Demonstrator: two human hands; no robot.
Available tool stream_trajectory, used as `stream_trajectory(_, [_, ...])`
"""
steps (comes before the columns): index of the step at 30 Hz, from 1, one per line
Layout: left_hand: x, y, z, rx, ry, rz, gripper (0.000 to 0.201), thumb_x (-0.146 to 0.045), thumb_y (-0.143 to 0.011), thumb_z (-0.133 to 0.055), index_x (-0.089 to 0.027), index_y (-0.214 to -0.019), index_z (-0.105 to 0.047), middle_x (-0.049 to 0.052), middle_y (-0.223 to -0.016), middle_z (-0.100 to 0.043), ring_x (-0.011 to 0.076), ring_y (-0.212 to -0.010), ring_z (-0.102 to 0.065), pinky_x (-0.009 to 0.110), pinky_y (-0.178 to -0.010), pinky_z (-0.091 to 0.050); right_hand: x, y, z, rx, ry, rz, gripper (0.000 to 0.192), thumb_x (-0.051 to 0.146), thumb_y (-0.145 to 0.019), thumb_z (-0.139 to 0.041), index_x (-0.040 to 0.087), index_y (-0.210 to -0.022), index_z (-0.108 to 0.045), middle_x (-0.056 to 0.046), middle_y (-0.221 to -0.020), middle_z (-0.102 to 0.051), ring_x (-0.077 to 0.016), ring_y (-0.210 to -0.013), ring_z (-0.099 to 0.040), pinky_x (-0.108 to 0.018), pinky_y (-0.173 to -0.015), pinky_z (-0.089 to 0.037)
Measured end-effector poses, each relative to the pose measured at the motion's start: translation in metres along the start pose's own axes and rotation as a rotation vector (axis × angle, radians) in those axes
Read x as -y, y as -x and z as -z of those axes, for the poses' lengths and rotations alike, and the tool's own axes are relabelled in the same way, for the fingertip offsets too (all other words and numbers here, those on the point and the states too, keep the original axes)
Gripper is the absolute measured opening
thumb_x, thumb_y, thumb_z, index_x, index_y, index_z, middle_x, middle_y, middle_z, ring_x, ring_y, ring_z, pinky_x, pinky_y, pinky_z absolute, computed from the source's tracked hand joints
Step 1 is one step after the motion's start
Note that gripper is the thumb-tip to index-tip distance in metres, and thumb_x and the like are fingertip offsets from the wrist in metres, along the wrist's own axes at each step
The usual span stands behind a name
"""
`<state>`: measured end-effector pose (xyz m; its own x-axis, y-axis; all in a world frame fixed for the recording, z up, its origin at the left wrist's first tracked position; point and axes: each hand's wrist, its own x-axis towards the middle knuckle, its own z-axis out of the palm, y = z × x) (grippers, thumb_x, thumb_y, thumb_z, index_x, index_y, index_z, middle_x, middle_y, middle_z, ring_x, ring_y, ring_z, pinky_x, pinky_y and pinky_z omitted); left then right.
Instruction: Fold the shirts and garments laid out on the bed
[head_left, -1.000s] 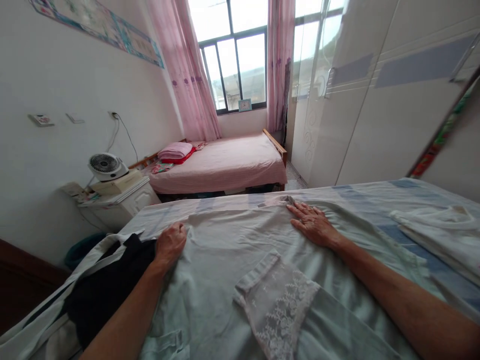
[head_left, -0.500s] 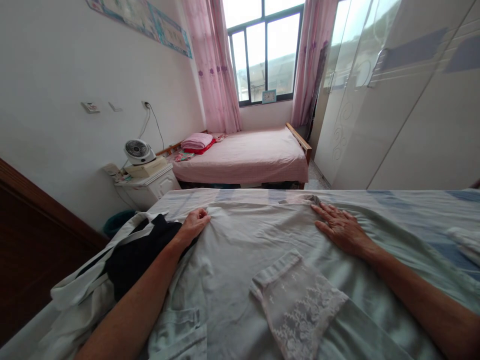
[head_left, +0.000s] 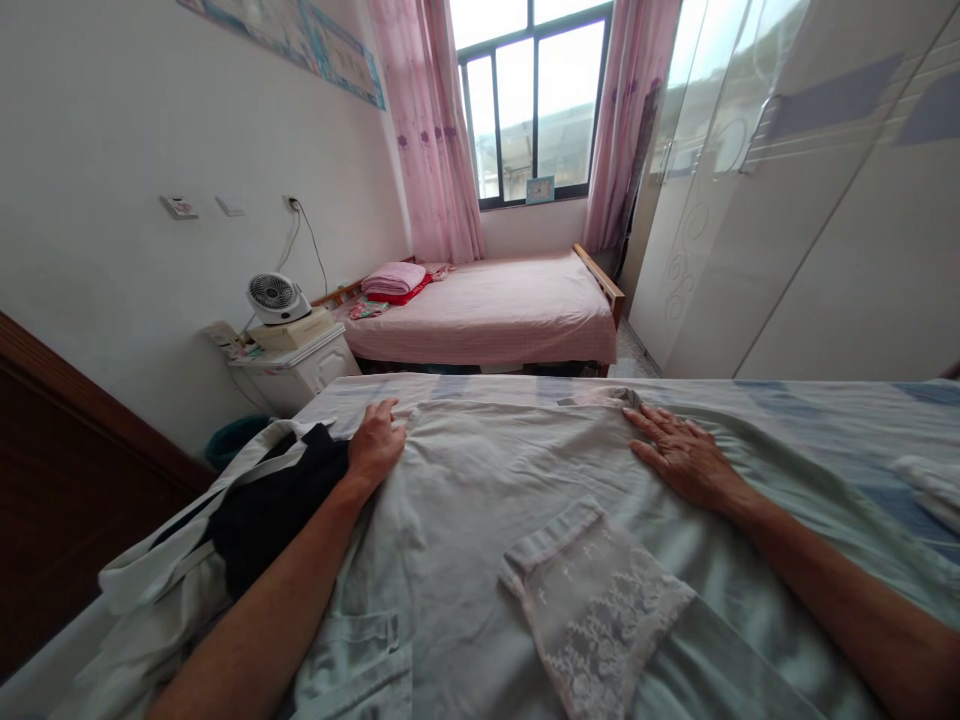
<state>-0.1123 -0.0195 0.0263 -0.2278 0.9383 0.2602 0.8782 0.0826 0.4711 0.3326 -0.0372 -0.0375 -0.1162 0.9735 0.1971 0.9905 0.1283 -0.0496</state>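
A small bedroom was seen from the head camera: a pink bed (head_left: 487,310) lay far off beneath a curtained window (head_left: 536,100), a white wardrobe (head_left: 787,200) filled the right side, and a small fan (head_left: 276,297) stood on a bedside cabinet (head_left: 296,370) at the left wall. Nearest the camera, a pale green garment (head_left: 480,500) was spread flat over a near bed covered by a blue checked sheet (head_left: 825,420). A lace sleeve (head_left: 592,610) was folded inward across the garment's middle, and a black-and-white piece of clothing (head_left: 255,510) lay just left of it.

The left hand (head_left: 375,445) was laid on the garment's far left corner, fingers loosely spread and pressed down, nothing gripped. The right hand (head_left: 682,455) was laid flat on the far right edge, fingers extended and together, palm down, nothing held. Both forearms were stretched forward and well apart.

The smoothing would probably be done best with both palms kept flat and drawn outward evenly, so that the thin cloth was not bunched and the folded sleeve was left undisturbed.
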Motion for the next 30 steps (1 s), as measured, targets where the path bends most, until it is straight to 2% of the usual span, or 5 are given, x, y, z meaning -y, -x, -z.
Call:
stream_trajectory(3, [-0.004,0.006,-0.003,-0.079,-0.25,-0.294,0.044,-0.025,-0.085,-0.045,-0.014,-0.127,-0.053,0.016,-0.137,-0.047,0.0291,-0.123,-0.048,0.041,-0.103,-0.039,-0.001,0.0,-0.002,-0.01,-0.005,0.001,0.058,0.05,-0.093,-0.024,0.028,-0.145,-0.035,-0.005,-0.152,-0.03,-0.0237,-0.14,-0.026,-0.048,-0.111,-0.023])
stream_trajectory(7, [-0.005,0.012,-0.016,0.186,-0.296,-0.6,0.049,-0.039,-0.091,-0.041,-0.019,-0.135,-0.049,0.011,-0.153,-0.029,0.0285,-0.141,-0.022,0.043,-0.113,-0.024,0.001,0.001,0.001,-0.011,-0.015,0.003,0.057,0.049,-0.093,-0.023,0.029,-0.145,-0.034,-0.004,-0.153,-0.029,-0.0233,-0.139,-0.027,-0.048,-0.111,-0.023])
stream_trajectory(11, [0.004,0.011,-0.03,0.415,-0.37,-0.46,0.061,-0.051,-0.092,-0.03,-0.019,-0.144,-0.037,0.012,-0.153,-0.027,0.0304,-0.141,-0.022,0.049,-0.111,-0.023,0.005,0.003,0.008,0.029,-0.03,-0.008,0.057,0.048,-0.094,-0.023,0.028,-0.146,-0.033,-0.005,-0.153,-0.027,-0.0228,-0.14,-0.025,-0.049,-0.111,-0.022])
stream_trajectory(20, [0.017,0.001,-0.038,0.405,-0.451,-0.391,0.069,-0.054,-0.089,-0.026,-0.018,-0.146,-0.031,0.01,-0.154,-0.023,0.0291,-0.142,-0.02,0.048,-0.111,-0.022,0.01,0.005,0.027,0.049,-0.118,-0.034,0.058,0.046,-0.093,-0.029,0.024,-0.147,-0.031,-0.007,-0.154,-0.025,-0.0232,-0.14,-0.024,-0.046,-0.11,-0.024])
stream_trajectory(30, [0.003,-0.002,-0.027,0.434,-0.511,-0.406,0.064,-0.051,-0.09,-0.028,-0.017,-0.143,-0.037,0.013,-0.151,-0.031,0.0318,-0.141,-0.022,0.049,-0.108,-0.025,-0.065,0.02,0.053,0.061,-0.007,-0.244,0.049,0.039,-0.091,-0.031,0.021,-0.13,-0.054,-0.009,-0.137,-0.052,-0.0259,-0.125,-0.048,-0.046,-0.1,-0.038])
